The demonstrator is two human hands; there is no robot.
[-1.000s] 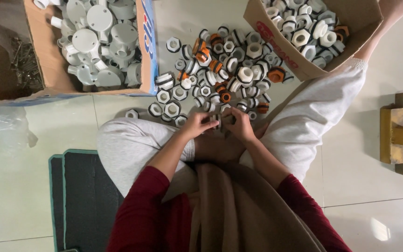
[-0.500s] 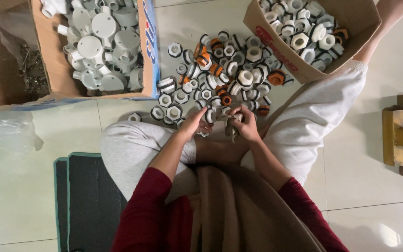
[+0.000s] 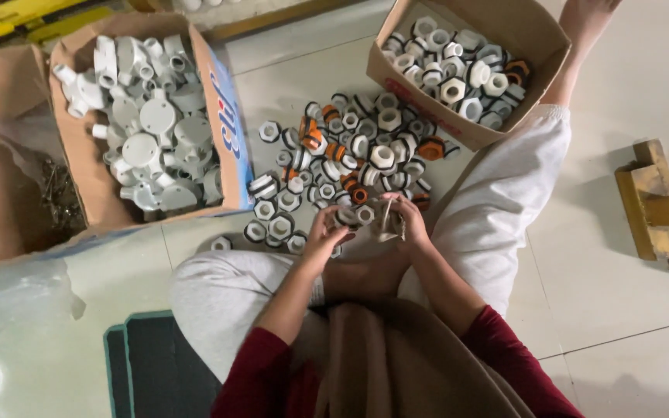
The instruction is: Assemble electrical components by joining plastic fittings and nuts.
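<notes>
Here, a white hex nut [image 3: 348,217] sits pinched in the left hand [image 3: 325,236] fingertips; the right hand [image 3: 403,224], fingers curled, grips something small and indistinct

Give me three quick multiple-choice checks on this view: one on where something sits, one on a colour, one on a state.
1. Where does the loose pile of nuts lie?
A. on the floor between the two boxes
B. inside the left box
C. on the wooden stool

2. What colour are the sleeves?
A. blue
B. dark red
C. yellow

3. How are the hands?
A. both flat on the floor
B. both raised close together at the pile's near edge
C. one reaching into the right box

Answers: 1 A, the nuts spread over tiles between the left box and right box. 2 B, both forearms show dark red. 3 B, left hand and right hand nearly meet.
</notes>
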